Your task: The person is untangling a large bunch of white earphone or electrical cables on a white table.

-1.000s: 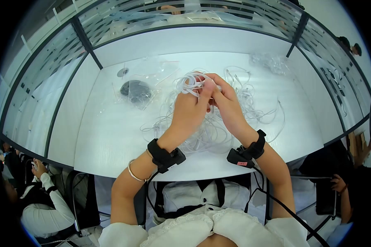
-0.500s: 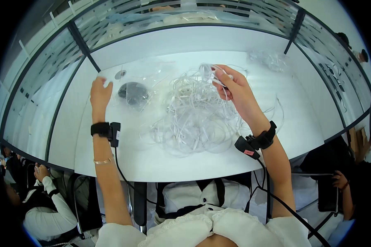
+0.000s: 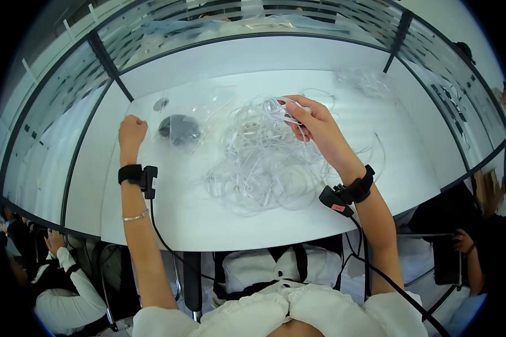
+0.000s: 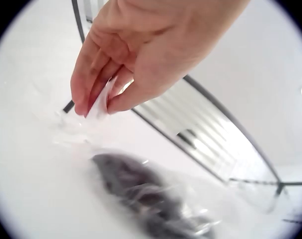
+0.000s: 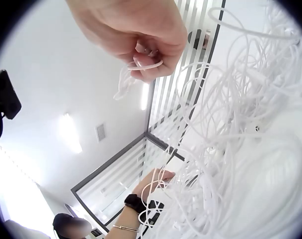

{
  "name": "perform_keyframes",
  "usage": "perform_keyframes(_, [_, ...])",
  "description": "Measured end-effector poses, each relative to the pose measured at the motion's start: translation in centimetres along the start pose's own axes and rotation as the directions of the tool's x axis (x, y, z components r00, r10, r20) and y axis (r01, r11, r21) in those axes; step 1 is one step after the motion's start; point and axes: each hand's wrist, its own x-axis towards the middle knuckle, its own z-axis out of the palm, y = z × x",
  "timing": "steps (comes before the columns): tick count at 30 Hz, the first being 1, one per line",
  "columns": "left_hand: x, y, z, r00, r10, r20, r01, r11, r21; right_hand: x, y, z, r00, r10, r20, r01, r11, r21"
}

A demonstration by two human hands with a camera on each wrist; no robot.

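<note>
In the head view my right hand (image 3: 318,121) holds a looped white cable (image 3: 272,108) above the middle of the table. The right wrist view shows the fingers curled round a strand of it. Below lies a large tangled heap of white cables (image 3: 258,163). My left hand (image 3: 132,132) is far to the left, close to the side panel. In the left wrist view its thumb and fingers pinch a small whitish, translucent piece (image 4: 102,102); I cannot tell its kind. Right of this hand lies a clear plastic bag with a dark thing inside (image 3: 180,129).
More clear plastic bags (image 3: 365,83) lie at the back right of the white table (image 3: 180,224). A small grey disc (image 3: 160,104) sits at the back left. Panels with dark frames (image 3: 104,56) enclose the back and sides. Black cords run from both wrist cameras.
My hands were together at the cable loops a second ago; the left hand has since moved far left and lowered slightly. The right hand keeps its cable, shifted a little right.
</note>
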Motion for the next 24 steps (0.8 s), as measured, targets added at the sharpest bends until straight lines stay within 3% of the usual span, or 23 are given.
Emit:
perform_keyframes(2, [-1.9, 4.2, -3.6, 0.989, 0.083, 0.123, -0.018, 0.889, -0.458, -0.1, -0.1, 0.2, 1.000, -0.001, -0.026, 0.001, 1.000, 0.007])
perform_keyframes(4, [-4.5, 9.0, -7.0, 0.962, 0.252, 0.103, -0.121, 0.736, -0.667, -0.1, -0.2, 0.1, 1.000, -0.016, -0.007, 0.016, 1.000, -0.007])
perform_keyframes(7, [-7.0, 13.3, -9.1, 0.905, 0.426, 0.004, -0.237, 0.513, -0.825, -0.2, -0.3, 0.0, 1.000, -0.020, 0.011, 0.021, 0.999, -0.037])
perform_keyframes(10, [-8.7, 16.1, -8.6, 0.844, 0.536, -0.017, -0.243, 0.353, -0.904, -0.4, -0.6, 0.3, 0.999, -0.035, 0.003, 0.036, 0.998, -0.048])
perform_keyframes(12, [-9.9, 18.2, -6.8, 0.884, 0.458, -0.090, -0.331, 0.480, -0.812, -0.5, -0.8, -0.1, 0.998, -0.049, 0.044, 0.050, 0.998, -0.024])
perform_keyframes(15, [-11.7, 20.5, -4.1, 0.892, 0.432, -0.134, -0.372, 0.533, -0.760, -0.7, -0.8, 0.1, 0.990, -0.141, 0.026, 0.143, 0.986, -0.082])
perform_keyframes(18, [-12.7, 22.1, -2.1, 0.847, 0.509, -0.151, -0.483, 0.621, -0.617, -0.3, 0.2, 0.0, 0.929, -0.366, -0.056, 0.333, 0.891, -0.310])
perform_keyframes(21, [-14.0, 23.8, -1.0, 0.816, 0.562, -0.137, -0.551, 0.683, -0.480, 0.3, 0.5, -0.9, 0.903, -0.404, -0.147, 0.320, 0.860, -0.397])
perform_keyframes(24, [-15.4, 25.2, 0.1, 0.814, 0.570, -0.110, -0.549, 0.695, -0.464, 0.1, 0.3, -1.4, 0.928, -0.327, -0.181, 0.224, 0.875, -0.429])
